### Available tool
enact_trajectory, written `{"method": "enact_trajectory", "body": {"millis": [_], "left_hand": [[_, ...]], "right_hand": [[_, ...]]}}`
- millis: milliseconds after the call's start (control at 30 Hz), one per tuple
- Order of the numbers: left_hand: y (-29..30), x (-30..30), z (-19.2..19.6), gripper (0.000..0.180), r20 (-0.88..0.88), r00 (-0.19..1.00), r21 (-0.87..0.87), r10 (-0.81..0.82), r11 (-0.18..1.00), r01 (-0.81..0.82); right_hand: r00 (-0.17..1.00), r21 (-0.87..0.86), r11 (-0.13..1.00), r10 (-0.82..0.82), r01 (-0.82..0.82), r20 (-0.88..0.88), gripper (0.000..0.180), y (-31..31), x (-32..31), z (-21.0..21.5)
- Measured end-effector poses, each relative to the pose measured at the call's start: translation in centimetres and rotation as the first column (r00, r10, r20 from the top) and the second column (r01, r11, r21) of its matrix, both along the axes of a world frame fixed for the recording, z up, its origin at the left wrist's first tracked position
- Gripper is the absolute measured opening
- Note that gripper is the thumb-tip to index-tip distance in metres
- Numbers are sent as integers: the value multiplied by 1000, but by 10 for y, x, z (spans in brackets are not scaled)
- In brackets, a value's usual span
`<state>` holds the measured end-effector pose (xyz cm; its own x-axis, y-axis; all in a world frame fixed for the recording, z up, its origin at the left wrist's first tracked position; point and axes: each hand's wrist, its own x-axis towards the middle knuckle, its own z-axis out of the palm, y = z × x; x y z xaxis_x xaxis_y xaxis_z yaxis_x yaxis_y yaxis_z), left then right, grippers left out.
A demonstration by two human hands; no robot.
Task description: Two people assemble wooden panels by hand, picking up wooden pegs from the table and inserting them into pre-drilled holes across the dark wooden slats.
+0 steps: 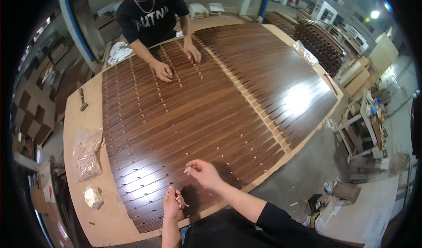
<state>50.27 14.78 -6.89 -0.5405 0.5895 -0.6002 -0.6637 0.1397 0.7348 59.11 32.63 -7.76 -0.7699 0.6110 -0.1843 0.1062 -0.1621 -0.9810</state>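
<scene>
"Pegs [186, 205], where?"

"Few in the left hand [172, 202], fingers curled round them, low over the near edge of the slatted panel [189, 120]. Exact count: can't tell. Right hand [205, 174] just beside it, thumb and forefinger pinching what looks like one peg above the dark slats. More pale ones dot the panel in rows."

"Containers?"

"Clear plastic bag [88, 156], left of the panel on the pale surface [75, 120]. Holds a heap of small tan pieces, look like the same pegs. Off-white lump [93, 197] just below it; can't tell if it's wrapped."

"Further out?"

"Hammer [82, 99] on the surface, beyond the bag. Co-worker [154, 17] across, both hands low over the peg rows. Crumpled clear plastic [305, 53] on the far right edge, contents unclear. Brown carton [346, 191] lower right, can't see inside."
</scene>
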Motion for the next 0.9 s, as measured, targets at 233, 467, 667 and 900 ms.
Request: {"method": "enact_trajectory", "body": {"millis": [233,467,667,900], "left_hand": [[-18,-34,-11,38,91,974,-3,206,978,-206],[-30,-58,-3,38,144,962,138,233,958,-252],[-35,-69,-15,38,136,972,171,193,961,-215],[-12,-86,-19,36,173,960,217,220,942,-255]], "right_hand": [[991,158,986,25,-47,134,20,42,-34,14],[973,597,768,171,-232,157,18,44,-117,3],[853,730,451,186,-514,487,21,31,-154,-11],[814,829,3,189,-559,549,20,28,-160,-11]]}}
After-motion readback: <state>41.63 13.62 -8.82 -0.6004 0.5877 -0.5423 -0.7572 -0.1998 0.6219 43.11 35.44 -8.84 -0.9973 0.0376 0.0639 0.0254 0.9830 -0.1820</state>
